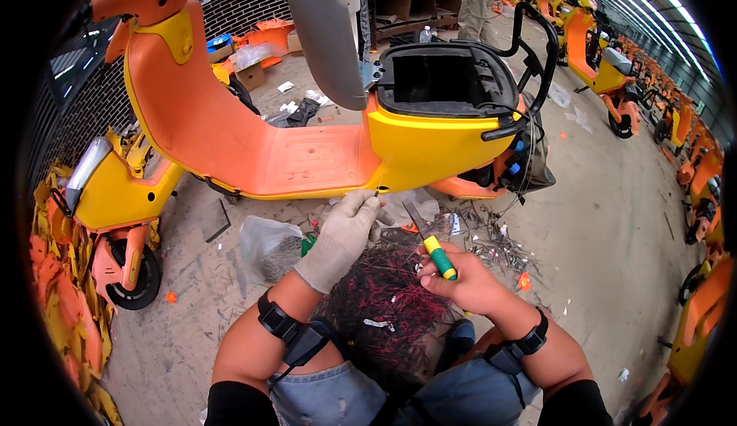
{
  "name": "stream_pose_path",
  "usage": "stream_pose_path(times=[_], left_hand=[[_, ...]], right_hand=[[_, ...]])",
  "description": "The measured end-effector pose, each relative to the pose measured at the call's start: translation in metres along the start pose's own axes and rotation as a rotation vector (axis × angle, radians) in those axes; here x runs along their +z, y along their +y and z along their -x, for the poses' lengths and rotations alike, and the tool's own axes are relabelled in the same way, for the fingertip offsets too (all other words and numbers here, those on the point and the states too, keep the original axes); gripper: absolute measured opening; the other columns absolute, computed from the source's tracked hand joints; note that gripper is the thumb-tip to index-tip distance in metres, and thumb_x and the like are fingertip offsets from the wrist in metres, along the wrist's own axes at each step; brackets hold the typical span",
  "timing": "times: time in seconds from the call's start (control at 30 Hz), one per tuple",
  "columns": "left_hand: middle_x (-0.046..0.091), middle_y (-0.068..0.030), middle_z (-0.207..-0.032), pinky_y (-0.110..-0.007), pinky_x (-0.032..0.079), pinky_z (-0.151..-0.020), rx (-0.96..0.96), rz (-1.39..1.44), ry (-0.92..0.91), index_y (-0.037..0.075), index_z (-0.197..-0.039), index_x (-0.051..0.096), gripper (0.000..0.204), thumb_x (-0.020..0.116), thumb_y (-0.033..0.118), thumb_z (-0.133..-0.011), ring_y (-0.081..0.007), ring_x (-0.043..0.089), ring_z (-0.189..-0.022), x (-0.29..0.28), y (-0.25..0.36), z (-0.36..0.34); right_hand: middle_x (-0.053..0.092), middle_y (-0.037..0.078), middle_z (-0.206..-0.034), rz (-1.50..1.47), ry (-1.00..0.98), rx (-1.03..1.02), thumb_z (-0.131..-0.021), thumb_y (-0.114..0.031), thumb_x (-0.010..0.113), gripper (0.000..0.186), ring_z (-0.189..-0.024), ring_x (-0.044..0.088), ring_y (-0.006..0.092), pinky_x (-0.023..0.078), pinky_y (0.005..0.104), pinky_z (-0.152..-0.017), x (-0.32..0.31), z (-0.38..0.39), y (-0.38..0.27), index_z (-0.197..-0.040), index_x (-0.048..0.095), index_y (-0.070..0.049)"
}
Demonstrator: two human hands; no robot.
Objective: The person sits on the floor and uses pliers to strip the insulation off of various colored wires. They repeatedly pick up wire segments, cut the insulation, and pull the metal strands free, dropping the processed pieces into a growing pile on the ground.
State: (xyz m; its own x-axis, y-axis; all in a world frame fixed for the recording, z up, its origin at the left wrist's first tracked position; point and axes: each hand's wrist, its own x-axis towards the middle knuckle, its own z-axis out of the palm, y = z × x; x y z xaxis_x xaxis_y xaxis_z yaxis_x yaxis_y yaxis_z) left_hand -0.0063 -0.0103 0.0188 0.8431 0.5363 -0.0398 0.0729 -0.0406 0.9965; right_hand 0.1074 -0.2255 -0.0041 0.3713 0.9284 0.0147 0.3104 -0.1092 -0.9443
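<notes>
**Room right, scooter ahead**

Past the right hand (468, 282), bare floor (606, 272) leaves passage until the scooter row (705, 171) at its right edge. Ahead, a yellow-orange scooter (430, 146) bars the left hand (344, 238); its seat box (499, 80) gapes upward.

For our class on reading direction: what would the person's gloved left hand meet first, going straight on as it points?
The gloved left hand would probably meet the scooter's yellow side panel, near its lower edge. It looks close there, but depth leaves any contact unclear.
</notes>
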Motion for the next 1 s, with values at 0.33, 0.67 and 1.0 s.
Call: stream_pose_path(times=[0.33, 0.67, 1.0], left_hand=[[0.059, -0.0019, -0.073, -0.019, 0.035, -0.051, -0.038, 0.104, 0.05, 0.002, -0.099, 0.061, 0.023, 0.049, 0.021, -0.102, -0.0051, 0.047, -0.058, 0.007, 0.002, -0.002], [0.059, -0.0006, -0.073, -0.019, 0.036, -0.052, -0.035, 0.048, 0.036, 0.003, -0.101, 0.063, 0.024, 0.05, 0.023, -0.102, -0.005, 0.048, -0.058, 0.007, 0.01, 0.003], [0.064, -0.0012, -0.077, -0.021, 0.041, -0.056, 0.065, -0.075, 0.045, 0.003, -0.1, 0.063, 0.022, 0.053, 0.022, -0.101, -0.0044, 0.051, -0.061, 0.007, -0.001, -0.002]], right_hand=[[0.059, 0.013, -0.121, -0.018, -0.049, -0.001, -0.086, -0.011, 0.073, 0.014, -0.118, 0.054, 0.0246, 0.04, 0.0371, -0.102, 0.0, -0.001, -0.002, -0.094, 0.071, 0.0], [0.057, 0.011, -0.124, -0.052, -0.058, -0.002, -0.087, -0.01, 0.073, 0.013, -0.115, 0.054, 0.0226, 0.04, 0.0363, -0.102, 0.0, -0.001, 0.002, -0.094, 0.071, 0.0], [0.054, 0.009, -0.129, -0.071, -0.079, 0.052, -0.088, -0.009, 0.071, 0.016, -0.11, 0.055, 0.0156, 0.047, 0.0284, -0.09, -0.001, -0.001, 0.0, -0.099, 0.07, 0.003]])
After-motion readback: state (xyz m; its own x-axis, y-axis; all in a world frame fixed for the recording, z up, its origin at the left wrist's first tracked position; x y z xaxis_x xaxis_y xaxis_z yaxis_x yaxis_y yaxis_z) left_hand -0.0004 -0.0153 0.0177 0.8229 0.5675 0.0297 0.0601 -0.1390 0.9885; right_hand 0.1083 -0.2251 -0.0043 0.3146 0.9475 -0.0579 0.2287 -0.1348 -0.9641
